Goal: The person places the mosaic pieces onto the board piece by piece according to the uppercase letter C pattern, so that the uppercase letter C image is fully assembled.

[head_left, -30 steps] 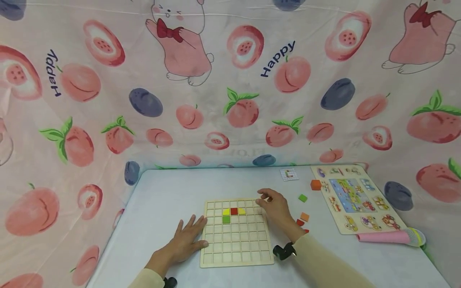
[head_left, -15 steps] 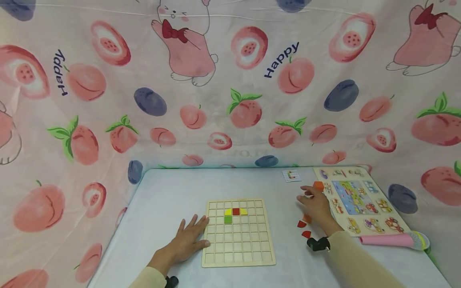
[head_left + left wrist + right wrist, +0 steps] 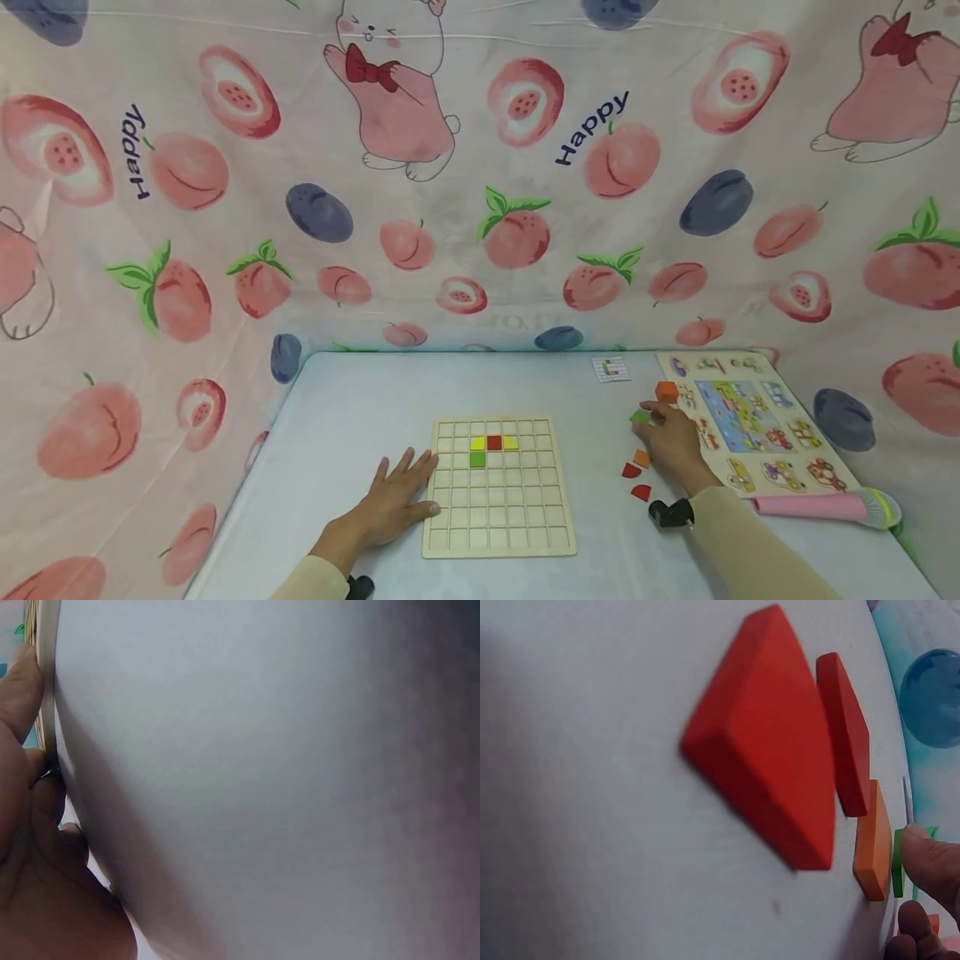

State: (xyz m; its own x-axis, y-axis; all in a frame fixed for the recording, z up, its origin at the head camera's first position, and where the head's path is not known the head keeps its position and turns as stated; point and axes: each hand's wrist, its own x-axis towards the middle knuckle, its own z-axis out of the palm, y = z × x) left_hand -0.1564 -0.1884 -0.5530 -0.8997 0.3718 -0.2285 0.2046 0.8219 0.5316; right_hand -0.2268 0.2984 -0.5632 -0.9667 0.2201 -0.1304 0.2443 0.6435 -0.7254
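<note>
A square wooden grid board [image 3: 498, 508] lies on the white table, with a yellow quarter-round piece [image 3: 477, 443], a red square [image 3: 493, 442], another yellow quarter-round piece [image 3: 510, 443] and a green square [image 3: 477, 459] set in its cells. My left hand [image 3: 396, 500] is spread flat, its fingers and thumb touching the board's left edge. To the right of the board, my right hand [image 3: 671, 442] pinches a loose green block [image 3: 639, 416] between thumb and index finger. In the right wrist view, the thumb [image 3: 934, 859] is on that green block.
Near the right hand lie an orange block [image 3: 642, 458] and two red quarter-round blocks [image 3: 632, 471]. A larger orange block [image 3: 667, 392] touches a picture puzzle board [image 3: 738, 417]. A pink toy microphone [image 3: 813, 507] lies in front of it; a small pattern card [image 3: 612, 369] is farther back.
My right hand has moved right, from above the board's upper right corner to the loose green block, and its fingers have closed around it. The left hand keeps its place at the board.
</note>
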